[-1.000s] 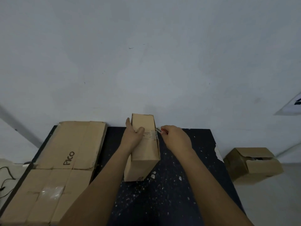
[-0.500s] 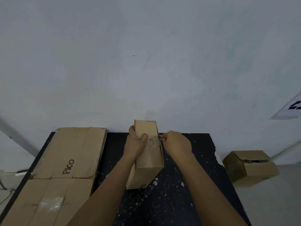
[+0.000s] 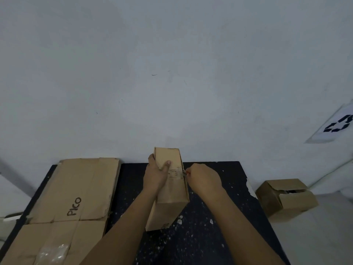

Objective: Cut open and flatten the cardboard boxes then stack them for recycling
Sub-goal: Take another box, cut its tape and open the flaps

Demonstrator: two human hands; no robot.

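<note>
Cutting step: our left hand (image 3: pixel 155 174) grips the box (image 3: pixel 171 188) at frame centre, right hand (image 3: pixel 203 178) clenched around a cutter (image 3: pixel 185 174) at the tape. Next, we judge, slice along the seam.

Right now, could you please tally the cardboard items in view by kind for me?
Flattened boxes on the table's left side: 2 (one marked Pico, one with tape)
Closed box held upright on the table: 1
Open box on the floor: 1
Total: 4

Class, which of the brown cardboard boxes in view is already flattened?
The flattened brown cardboard box marked "PICO", lying flat at the table's left; the others remain three-dimensional.
</note>
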